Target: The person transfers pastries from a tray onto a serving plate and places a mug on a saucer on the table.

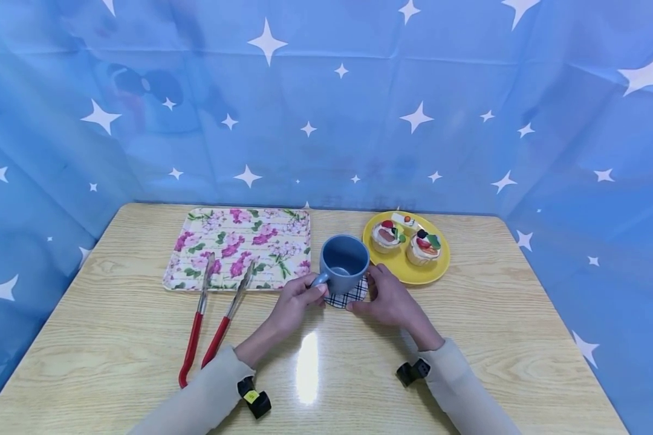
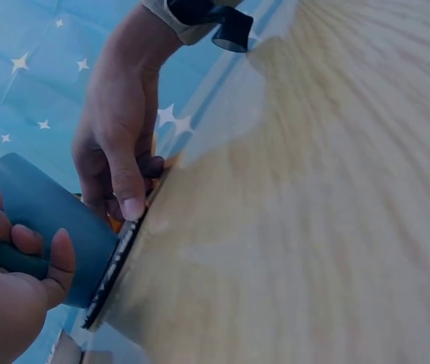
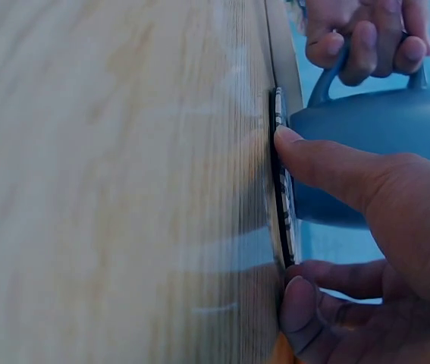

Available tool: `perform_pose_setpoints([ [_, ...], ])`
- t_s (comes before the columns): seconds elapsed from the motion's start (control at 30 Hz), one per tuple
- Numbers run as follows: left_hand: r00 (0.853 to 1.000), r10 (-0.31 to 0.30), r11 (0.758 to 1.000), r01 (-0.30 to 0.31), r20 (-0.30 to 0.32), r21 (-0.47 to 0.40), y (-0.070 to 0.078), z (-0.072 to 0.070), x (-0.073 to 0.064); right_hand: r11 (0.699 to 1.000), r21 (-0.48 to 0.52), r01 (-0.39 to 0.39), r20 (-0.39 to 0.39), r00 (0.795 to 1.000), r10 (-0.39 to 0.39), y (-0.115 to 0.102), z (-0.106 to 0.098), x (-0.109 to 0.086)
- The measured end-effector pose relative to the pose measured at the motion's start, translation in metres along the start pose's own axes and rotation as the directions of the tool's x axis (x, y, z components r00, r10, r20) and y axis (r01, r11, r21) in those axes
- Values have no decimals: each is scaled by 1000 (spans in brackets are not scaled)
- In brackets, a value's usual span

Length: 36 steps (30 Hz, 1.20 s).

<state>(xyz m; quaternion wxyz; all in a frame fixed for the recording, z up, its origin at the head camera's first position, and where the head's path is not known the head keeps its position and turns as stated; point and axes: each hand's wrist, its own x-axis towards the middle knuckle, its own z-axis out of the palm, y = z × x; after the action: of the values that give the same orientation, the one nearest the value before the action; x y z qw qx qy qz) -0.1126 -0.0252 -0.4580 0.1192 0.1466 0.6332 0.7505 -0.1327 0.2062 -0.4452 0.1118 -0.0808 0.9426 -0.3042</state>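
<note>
A blue-grey mug (image 1: 344,260) sits over a round plaid coaster (image 1: 354,296) in the middle of the table, its base touching or very close to the coaster. My left hand (image 1: 300,297) grips the mug by its handle, with fingers curled through it, as the left wrist view shows. On the right, my right hand (image 1: 389,296) holds the coaster by its edge. Its thumb (image 3: 328,163) lies on the near rim and the other fingers are at the right rim. The coaster lies flat, at or just above the tabletop.
Behind my right hand is a yellow plate (image 1: 413,277) with two cupcakes (image 1: 424,249) and another small cake piece. A floral tray (image 1: 239,241) lies back left. Red-handled tongs (image 1: 194,338) rest with their metal ends on it. A blue starry cloth (image 1: 326,121) hangs behind the table.
</note>
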Motion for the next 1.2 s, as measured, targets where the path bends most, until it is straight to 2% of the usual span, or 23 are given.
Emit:
perform_pose_setpoints([
  [0.23, 999, 20, 1000, -19, 49, -7, -3, -2, -1, 1000, 1, 15, 0, 1000, -15, 1, -1, 1],
  [0.4, 999, -25, 1000, 24, 40, 11, 0, -4, -5, 1000, -1, 5, 3, 1000, -5, 1, 0, 1],
  [0.6, 998, -61, 996, 61, -1, 67, 1, -5, -9, 1000, -6, 11, 7, 1000, -11, 2, 2, 0],
  [0.9, 997, -62, 988, 68, -48, 141, 7, -8, -12, 999, -12, 36, 16, 999, -36, 5, -3, 0],
  [1.03, 997, -69, 982, 75, -43, 172, 13, -15, -14, 998, 2, 66, 23, 998, -66, 6, -8, -2],
  [1.2, 998, -49, 977, 54, -29, 208, 23, -26, -18, 995, 22, 99, 45, 994, -100, 7, -15, -6],
])
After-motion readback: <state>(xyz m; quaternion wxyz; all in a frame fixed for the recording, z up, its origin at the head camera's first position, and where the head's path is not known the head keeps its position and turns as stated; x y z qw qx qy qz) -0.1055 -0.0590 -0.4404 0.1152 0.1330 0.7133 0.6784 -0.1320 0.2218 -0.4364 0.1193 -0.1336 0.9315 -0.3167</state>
